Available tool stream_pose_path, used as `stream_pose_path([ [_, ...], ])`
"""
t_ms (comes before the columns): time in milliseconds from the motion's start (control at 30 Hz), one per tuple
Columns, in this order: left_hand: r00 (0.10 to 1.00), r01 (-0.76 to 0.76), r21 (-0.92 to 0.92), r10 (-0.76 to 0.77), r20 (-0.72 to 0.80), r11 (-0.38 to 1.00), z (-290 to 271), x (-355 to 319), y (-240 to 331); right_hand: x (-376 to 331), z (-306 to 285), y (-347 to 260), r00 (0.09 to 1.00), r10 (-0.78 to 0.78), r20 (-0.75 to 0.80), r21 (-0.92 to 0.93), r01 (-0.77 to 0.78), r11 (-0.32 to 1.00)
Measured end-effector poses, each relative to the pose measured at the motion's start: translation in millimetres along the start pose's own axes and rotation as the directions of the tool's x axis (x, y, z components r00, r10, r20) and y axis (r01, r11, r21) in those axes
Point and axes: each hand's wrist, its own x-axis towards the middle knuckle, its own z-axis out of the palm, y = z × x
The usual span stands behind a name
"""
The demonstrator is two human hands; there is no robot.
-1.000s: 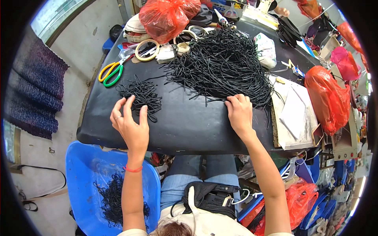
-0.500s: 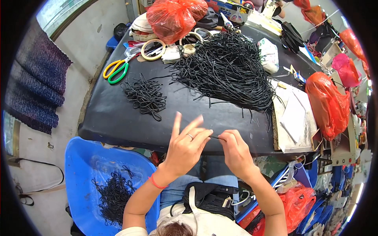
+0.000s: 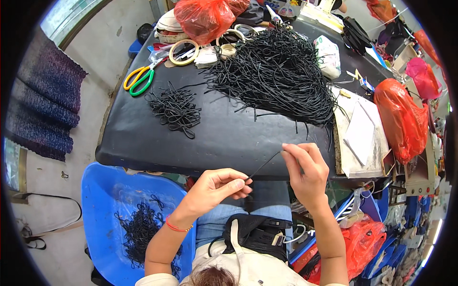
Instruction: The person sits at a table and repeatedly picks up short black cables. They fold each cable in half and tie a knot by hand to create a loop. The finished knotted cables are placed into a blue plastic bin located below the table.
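A thin black cord [image 3: 264,165] stretches between my two hands, over the front edge of the black table. My left hand [image 3: 220,185] pinches its lower end between thumb and fingers. Higher and to the right, my right hand [image 3: 306,168] grips the other end at the fingertips. On the table beyond lies a large heap of loose black cords [image 3: 281,78]. A smaller pile of looped black cords [image 3: 174,108] rests to its left. More knotted black cords [image 3: 139,233] sit in the blue tub [image 3: 102,190] at my left side.
Yellow-and-green-handled scissors [image 3: 139,80] and a tape roll [image 3: 183,52] lie at the table's far left. A red plastic bag [image 3: 205,21] stands behind them. At right are a pale board [image 3: 365,162] with paper, and another red bag [image 3: 403,121].
My hands have moved apart, the left one down and the right one up and rightward, drawing the cord out between them. My left hand's spread fingers have curled in.
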Motion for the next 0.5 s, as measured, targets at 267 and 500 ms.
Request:
stream_pose_path([
  [267,0.968,-0.085,-0.268,0.016,-0.25,0.96,15.7,16.7,-24.0,-6.0,36.2,-24.6,0.996,0.029,0.079,0.121,-0.039,0.992],
  [500,0.95,-0.185,-0.343,0.078,-0.303,0.921,11.9,21.9,-34.6,-16.1,42.0,-23.5,0.967,0.033,0.253,0.13,-0.068,0.989],
])
